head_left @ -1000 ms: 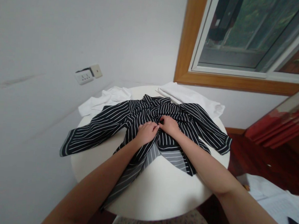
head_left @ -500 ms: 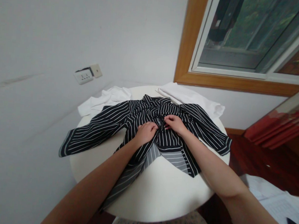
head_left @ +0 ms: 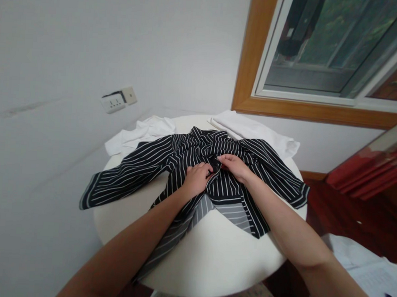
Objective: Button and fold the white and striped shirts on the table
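At left, a white cloth (head_left: 139,132) lies behind the striped shirt (head_left: 201,149) spread across a round table (head_left: 212,257); my left hand (head_left: 195,179) grips the shirt's front, my right hand (head_left: 235,166) pinches its opening's edge, white fabric (head_left: 253,128) beyond.

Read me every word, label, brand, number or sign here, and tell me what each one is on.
No text is readable.
White sheet with faint grey marks, lower right: too blurred to read.
Small pale patch on the dark object behind the window: too small to tell.
Black-and-white striped cloth shirt: no lettering visible.
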`<state>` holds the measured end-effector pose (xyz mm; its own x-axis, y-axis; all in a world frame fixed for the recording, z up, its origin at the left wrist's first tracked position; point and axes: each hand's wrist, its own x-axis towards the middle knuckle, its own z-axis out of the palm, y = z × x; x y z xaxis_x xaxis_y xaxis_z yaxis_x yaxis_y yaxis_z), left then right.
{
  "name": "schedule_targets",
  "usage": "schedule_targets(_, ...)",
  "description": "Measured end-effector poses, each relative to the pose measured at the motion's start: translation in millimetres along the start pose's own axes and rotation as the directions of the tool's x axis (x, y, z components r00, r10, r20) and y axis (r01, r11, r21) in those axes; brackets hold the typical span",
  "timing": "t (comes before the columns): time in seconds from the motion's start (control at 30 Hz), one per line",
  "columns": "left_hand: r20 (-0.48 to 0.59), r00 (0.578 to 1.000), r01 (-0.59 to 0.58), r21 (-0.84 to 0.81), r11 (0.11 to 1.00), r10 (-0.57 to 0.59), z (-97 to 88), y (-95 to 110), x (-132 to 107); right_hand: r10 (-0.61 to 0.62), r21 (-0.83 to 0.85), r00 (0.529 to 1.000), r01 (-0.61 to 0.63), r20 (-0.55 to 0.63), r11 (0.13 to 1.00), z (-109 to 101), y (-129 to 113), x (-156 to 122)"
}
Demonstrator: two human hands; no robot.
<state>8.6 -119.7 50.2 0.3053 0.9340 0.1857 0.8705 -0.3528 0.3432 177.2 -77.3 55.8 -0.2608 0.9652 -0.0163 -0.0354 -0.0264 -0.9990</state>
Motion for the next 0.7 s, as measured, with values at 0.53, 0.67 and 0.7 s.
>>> schedule_targets(0.53,0.001,1.0,-0.029,0.141,0.99,0.029,0.5,11.6,-3.8,-0.031,-0.018,0.999,0.031,0.026,0.999,4.3,-10.2,-6.4)
schedule_targets(0.67,0.029,0.999,-0.049,0.136,0.99,0.046,0.1,12.2,-2.2,-0.051,-0.003,0.998,0.052,0.045,0.999,6.2,-11.0,-7.2)
schedule_targets(0.7,0.04,0.998,-0.055,0.131,0.99,0.05,-0.4,11.8,-1.7,-0.051,0.014,0.997,0.051,0.053,0.999,6.5,-10.9,-7.3)
